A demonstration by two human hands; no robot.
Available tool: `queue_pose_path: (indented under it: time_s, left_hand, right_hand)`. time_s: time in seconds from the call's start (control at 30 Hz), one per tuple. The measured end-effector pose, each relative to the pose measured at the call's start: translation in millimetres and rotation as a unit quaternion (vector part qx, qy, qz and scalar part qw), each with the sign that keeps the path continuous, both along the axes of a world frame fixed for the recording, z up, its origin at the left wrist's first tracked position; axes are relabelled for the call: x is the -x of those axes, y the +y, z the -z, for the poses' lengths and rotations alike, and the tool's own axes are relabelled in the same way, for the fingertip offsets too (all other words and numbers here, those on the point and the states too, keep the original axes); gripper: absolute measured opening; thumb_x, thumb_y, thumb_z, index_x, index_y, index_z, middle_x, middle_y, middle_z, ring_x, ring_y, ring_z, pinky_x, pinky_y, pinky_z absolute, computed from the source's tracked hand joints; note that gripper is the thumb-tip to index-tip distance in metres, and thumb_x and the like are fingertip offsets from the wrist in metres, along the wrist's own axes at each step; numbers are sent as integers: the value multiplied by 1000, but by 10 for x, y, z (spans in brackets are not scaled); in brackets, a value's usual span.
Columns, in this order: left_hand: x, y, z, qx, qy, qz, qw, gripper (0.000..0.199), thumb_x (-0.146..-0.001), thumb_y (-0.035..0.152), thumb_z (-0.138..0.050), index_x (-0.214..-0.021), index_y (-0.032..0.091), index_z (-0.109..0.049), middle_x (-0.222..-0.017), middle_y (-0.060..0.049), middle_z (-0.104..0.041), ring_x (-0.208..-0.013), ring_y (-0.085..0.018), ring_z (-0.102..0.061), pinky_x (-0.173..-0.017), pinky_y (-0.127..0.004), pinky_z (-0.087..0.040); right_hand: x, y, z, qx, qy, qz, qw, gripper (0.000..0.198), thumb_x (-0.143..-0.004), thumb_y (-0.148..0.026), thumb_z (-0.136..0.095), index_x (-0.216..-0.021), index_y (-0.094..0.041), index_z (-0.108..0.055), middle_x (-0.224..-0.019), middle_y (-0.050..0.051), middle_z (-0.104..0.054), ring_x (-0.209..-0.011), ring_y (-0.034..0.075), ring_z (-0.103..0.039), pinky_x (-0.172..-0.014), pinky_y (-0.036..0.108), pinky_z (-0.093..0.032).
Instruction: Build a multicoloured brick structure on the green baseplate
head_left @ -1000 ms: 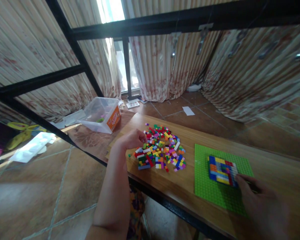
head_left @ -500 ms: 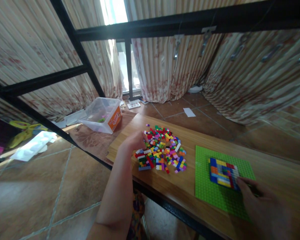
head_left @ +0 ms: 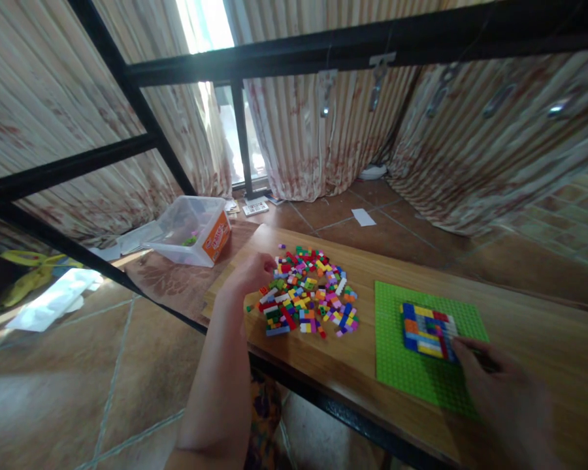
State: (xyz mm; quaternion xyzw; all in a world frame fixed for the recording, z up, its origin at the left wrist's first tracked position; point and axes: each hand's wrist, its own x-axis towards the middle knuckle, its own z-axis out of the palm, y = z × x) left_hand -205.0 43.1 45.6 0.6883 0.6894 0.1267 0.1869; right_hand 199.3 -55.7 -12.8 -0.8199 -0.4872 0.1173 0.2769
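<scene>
At the left edge of a pile of loose toy bricks (head_left: 308,287), my left hand (head_left: 255,269) has its fingers curled together. Whatever lies between its fingertips is too small to make out. The pile mixes many colours and spreads over the wooden tabletop. On the right, a green baseplate (head_left: 389,352) carries a flat, roughly square brick build (head_left: 427,329) in blue, yellow, orange, red and white. My right hand (head_left: 494,375) grips the build's right edge between thumb and fingers. It covers the baseplate's near right part.
The wooden table (head_left: 333,365) has a dark front edge. Beyond its left end stands a clear plastic bin (head_left: 189,232) with an orange label and a few bricks inside. A black metal frame (head_left: 284,62) crosses above, with striped curtains (head_left: 304,137) behind it.
My left hand has drawn back slightly leftward from the bricks, uncovering more of the pile's left side. My right hand stays at the build. The whole view has shifted a little.
</scene>
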Motion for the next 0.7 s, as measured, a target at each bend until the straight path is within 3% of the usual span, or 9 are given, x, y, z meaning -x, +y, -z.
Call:
queue_pose_path:
  time_s: [0.3, 0.53, 0.7]
  left_hand:
    - [-310, 106, 85, -5, -50, 142, 989, 28, -70, 22, -65, -96, 19, -74, -87, -2, -73, -77, -17, -64, -67, -24, -46]
    - [-591, 84, 60, 12, 19, 141, 990, 29, -68, 22, -68, -97, 20, -74, -91, -5, -74, -85, -22, -66, -72, -27, -49]
    - [-573, 122, 106, -24, -22, 141, 989, 38, -70, 8, -55, -100, 19, -74, -90, -5, -74, -84, -20, -66, -75, -26, -49]
  right_hand:
    - [36, -7, -51, 32, 26, 19, 999, 48, -67, -62, -52, -86, -23, -73, -77, 9, -70, -65, 28, -61, -56, 38, -43]
    - [39, -11, -27, 19, 26, 5, 999, 47, -68, -61, -53, -86, -23, -74, -76, 9, -71, -65, 28, -63, -57, 38, -44]
    - [27, -11, 18, -4, 20, -14, 1000, 45, -70, -59, -55, -86, -22, -75, -74, 8, -71, -64, 27, -64, -55, 36, -45]
